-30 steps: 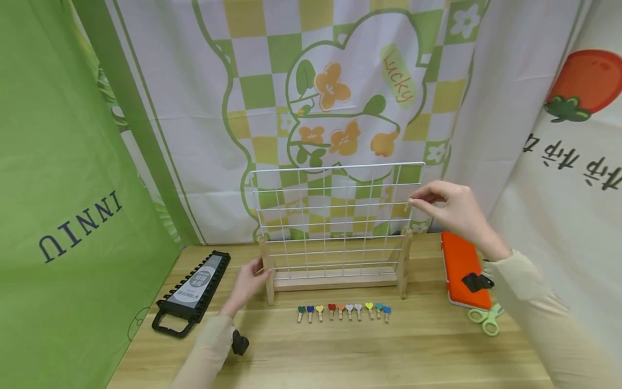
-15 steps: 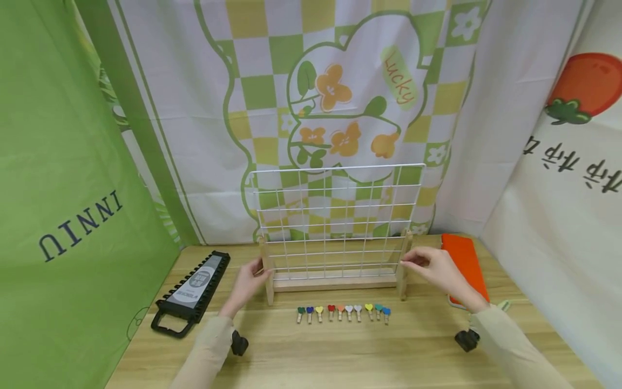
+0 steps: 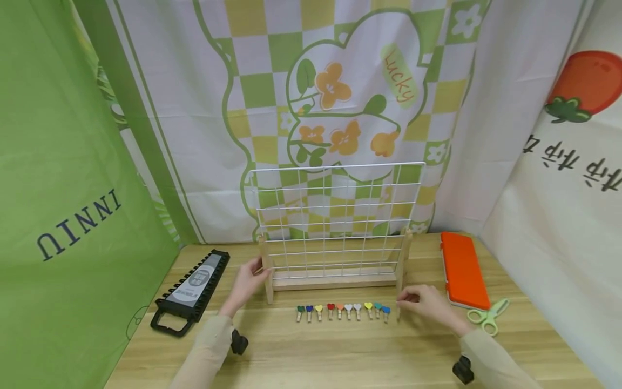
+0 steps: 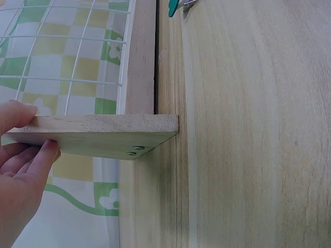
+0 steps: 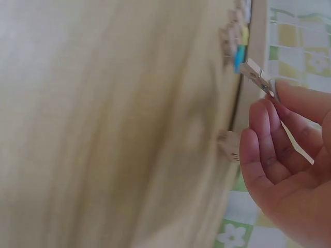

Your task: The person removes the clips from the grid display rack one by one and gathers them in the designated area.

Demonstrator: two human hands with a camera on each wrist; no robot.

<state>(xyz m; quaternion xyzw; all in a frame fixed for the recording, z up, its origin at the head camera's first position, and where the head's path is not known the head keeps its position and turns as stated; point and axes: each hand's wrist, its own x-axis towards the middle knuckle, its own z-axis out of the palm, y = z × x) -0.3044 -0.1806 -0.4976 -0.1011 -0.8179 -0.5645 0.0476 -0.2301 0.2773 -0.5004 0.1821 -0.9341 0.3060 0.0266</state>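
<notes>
A white wire grid (image 3: 335,216) stands upright in a wooden stand (image 3: 335,281) on the table. My left hand (image 3: 259,273) grips the stand's left wooden foot (image 4: 98,132), thumb above and fingers (image 4: 31,165) below. A row of several small heart-topped clips (image 3: 342,310) lies in front of the stand. My right hand (image 3: 403,303) is low over the table at the row's right end, beside the blue clip (image 3: 386,312). It pinches a plain wooden clip (image 5: 256,74) between thumb and fingertips (image 5: 282,95).
An orange case (image 3: 464,270) and pale green scissors (image 3: 488,316) lie to the right. A black tool holder (image 3: 191,289) lies to the left. Patterned curtains hang close behind and on both sides of the wooden table (image 3: 340,356).
My right hand came down from the grid's upper right edge, past the right post, to the table by the clip row, still pinching something small. The left hand stayed on the foot.
</notes>
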